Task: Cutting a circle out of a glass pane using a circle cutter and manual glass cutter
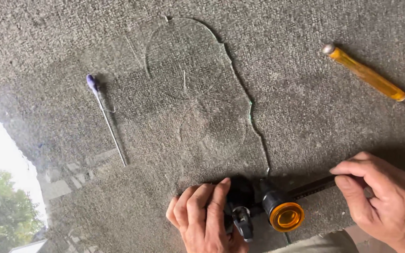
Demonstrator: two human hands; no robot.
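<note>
Glass sheet [188, 70] already cracked; my left hand [207, 215] presses the circle cutter [277, 208], right hand [380, 197] pinching its bar [312, 187]. Uneven pressure could spread the crack.

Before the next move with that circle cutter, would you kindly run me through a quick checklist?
1. Left hand on the cutter's black base: ok.
2. Right hand gripping the cutter bar: ok.
3. Orange knob tightened: cannot tell.
4. Glass sheet flat on the grey carpet: ok.
5. Glass sheet whole: not ok, a broken edge runs down it.
6. Yellow-handled cutter and thin purple-tipped tool away from both hands: ok.
</note>
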